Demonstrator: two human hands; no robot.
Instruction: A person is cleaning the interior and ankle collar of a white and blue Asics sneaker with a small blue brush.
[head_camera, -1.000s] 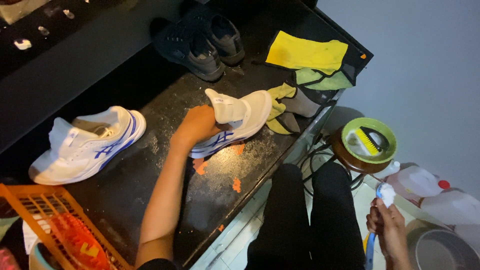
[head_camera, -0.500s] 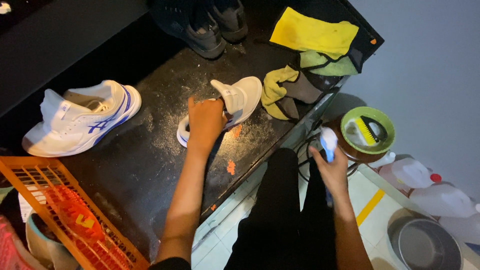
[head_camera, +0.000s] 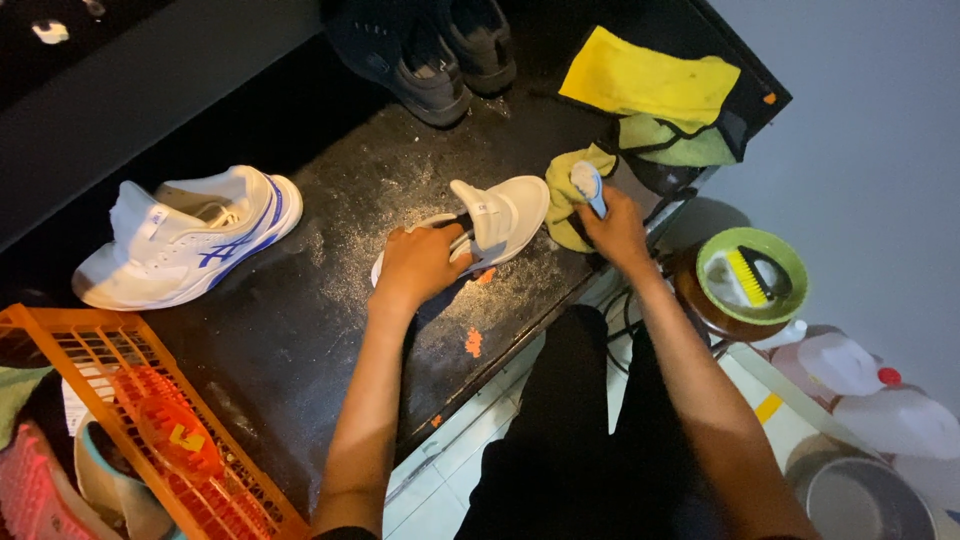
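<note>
A white sneaker (head_camera: 498, 218) lies on the dark, dusty bench top (head_camera: 330, 300). My left hand (head_camera: 420, 265) grips it near the opening, holding it down. My right hand (head_camera: 615, 230) holds a small blue-and-white brush (head_camera: 588, 186) just right of the sneaker's toe, over a crumpled yellow-green cloth (head_camera: 565, 195). The matching white sneaker with blue stripes (head_camera: 190, 235) rests alone at the left of the bench.
A pair of dark shoes (head_camera: 430, 50) stands at the back. Yellow cloths (head_camera: 650, 85) lie at the back right. An orange crate (head_camera: 170, 430) sits at the lower left. A green bowl (head_camera: 755, 275) with a brush, white jugs (head_camera: 870, 385) and a metal pot (head_camera: 865, 495) are on the floor at right.
My right hand has risen from the floor side with the brush and reached the sneaker's toe. My left hand has shifted on the sneaker, which now lies turned toe-right.
</note>
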